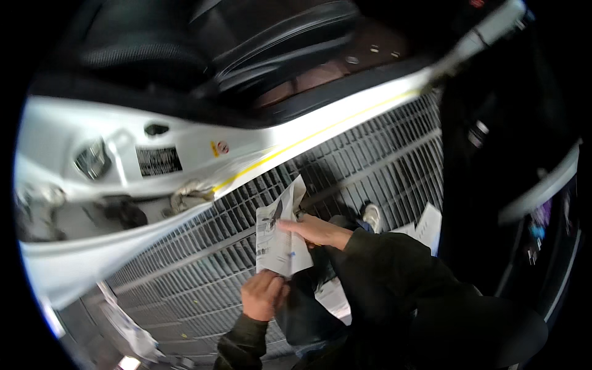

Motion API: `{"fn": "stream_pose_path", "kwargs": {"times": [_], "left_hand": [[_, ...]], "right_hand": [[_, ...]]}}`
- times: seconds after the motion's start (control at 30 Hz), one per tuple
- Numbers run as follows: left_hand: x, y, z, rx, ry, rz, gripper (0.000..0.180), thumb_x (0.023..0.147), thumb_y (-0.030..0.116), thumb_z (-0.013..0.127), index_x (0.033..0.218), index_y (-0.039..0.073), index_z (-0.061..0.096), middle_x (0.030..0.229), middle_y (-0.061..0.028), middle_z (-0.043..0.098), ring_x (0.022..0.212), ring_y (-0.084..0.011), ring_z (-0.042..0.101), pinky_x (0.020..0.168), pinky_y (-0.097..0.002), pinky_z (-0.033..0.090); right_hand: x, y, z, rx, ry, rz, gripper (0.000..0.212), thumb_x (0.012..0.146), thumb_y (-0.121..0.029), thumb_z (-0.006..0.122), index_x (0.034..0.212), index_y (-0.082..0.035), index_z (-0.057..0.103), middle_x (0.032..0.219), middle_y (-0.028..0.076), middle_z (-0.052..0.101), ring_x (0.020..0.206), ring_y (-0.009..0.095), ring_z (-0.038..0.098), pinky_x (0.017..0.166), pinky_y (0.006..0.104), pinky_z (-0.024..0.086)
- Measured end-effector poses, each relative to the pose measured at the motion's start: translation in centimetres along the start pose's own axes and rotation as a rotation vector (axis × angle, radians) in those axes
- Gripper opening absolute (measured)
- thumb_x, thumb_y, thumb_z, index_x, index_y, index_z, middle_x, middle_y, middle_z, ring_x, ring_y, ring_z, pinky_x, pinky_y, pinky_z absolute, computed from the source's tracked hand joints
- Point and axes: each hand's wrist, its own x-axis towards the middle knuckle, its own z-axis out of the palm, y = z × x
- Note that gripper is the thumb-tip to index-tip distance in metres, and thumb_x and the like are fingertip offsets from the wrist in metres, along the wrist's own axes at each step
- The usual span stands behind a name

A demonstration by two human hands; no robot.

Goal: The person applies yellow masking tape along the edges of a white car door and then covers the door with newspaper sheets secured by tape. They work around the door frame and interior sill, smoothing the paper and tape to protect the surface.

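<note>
Between my hands is a white printed sheet, creased, with dark pictures and lines of print; whether it is loose paper or a flat packet I cannot tell. My right hand grips its right side, thumb on top and the other fingers hidden behind. At the lower edge, my left hand has its fingers curled closed against the sheet. Blur hides the exact fingertip contact.
A white car door sill with a yellow strip runs across, a black seat beyond it. Slatted metal grating forms the floor. A dark open door stands right. White papers lie beside my right sleeve.
</note>
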Motion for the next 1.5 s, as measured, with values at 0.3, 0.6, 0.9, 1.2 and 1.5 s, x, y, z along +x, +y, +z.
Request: {"fn": "stream_pose_path", "kwargs": {"times": [0.3, 0.6, 0.9, 1.2, 1.5], "left_hand": [[-2.2, 17.0, -13.2, -0.424, -0.369, -0.419, 0.032, 0.076, 0.021, 0.080, 0.088, -0.001, 0.061, 0.086, -0.0144, 0.067, 0.077, -0.0252, 0.068, 0.066, -0.0355, 0.053], [-5.0, 23.0, -19.5, -0.619, -0.260, -0.515, 0.021, 0.088, 0.011, 0.068, 0.104, -0.002, 0.065, 0.089, -0.0115, 0.070, 0.077, -0.0161, 0.068, 0.069, -0.0304, 0.053], [-10.5, 34.1, -21.1, -0.459, -0.425, 0.441, 0.021, 0.085, 0.010, 0.068, 0.104, 0.001, 0.066, 0.106, -0.0106, 0.064, 0.091, -0.0293, 0.065, 0.078, -0.0360, 0.052], [-15.3, 39.8, -22.2, -0.530, -0.646, 0.859, 0.033, 0.078, 0.018, 0.075, 0.105, 0.004, 0.062, 0.116, -0.0116, 0.058, 0.111, -0.0332, 0.053, 0.093, -0.0431, 0.045], [-7.4, 36.8, -22.1, -0.489, -0.633, 0.713, 0.082, 0.067, 0.017, 0.086, 0.135, 0.006, 0.041, 0.134, -0.0158, 0.048, 0.123, -0.0347, 0.045, 0.106, -0.0422, 0.039]], "right_hand": [[-22.8, -0.6, 12.5, 0.026, 0.627, -0.120, 0.047, 0.090, -0.038, 0.063, 0.093, 0.009, 0.067, 0.073, 0.012, 0.069, 0.064, 0.020, 0.062, 0.062, 0.0379, 0.049], [-36.7, -4.8, 23.7, 0.709, 0.691, -0.467, 0.028, 0.092, -0.021, 0.069, 0.109, 0.002, 0.068, 0.097, 0.003, 0.071, 0.083, 0.007, 0.061, 0.074, 0.0249, 0.051], [-47.0, 1.2, 32.6, 0.694, 1.106, -0.559, 0.029, 0.100, -0.023, 0.053, 0.107, 0.003, 0.064, 0.092, -0.002, 0.063, 0.083, 0.006, 0.053, 0.072, 0.0244, 0.045], [-57.1, 0.6, 42.9, 0.260, 1.621, -0.328, 0.023, 0.092, -0.018, 0.060, 0.086, 0.004, 0.065, 0.070, 0.014, 0.059, 0.063, 0.021, 0.059, 0.059, 0.0349, 0.045], [-61.7, -3.1, 50.8, -0.263, 1.792, -0.162, 0.011, 0.082, -0.005, 0.063, 0.090, 0.002, 0.065, 0.079, 0.013, 0.059, 0.076, 0.031, 0.056, 0.067, 0.0388, 0.045]]}}
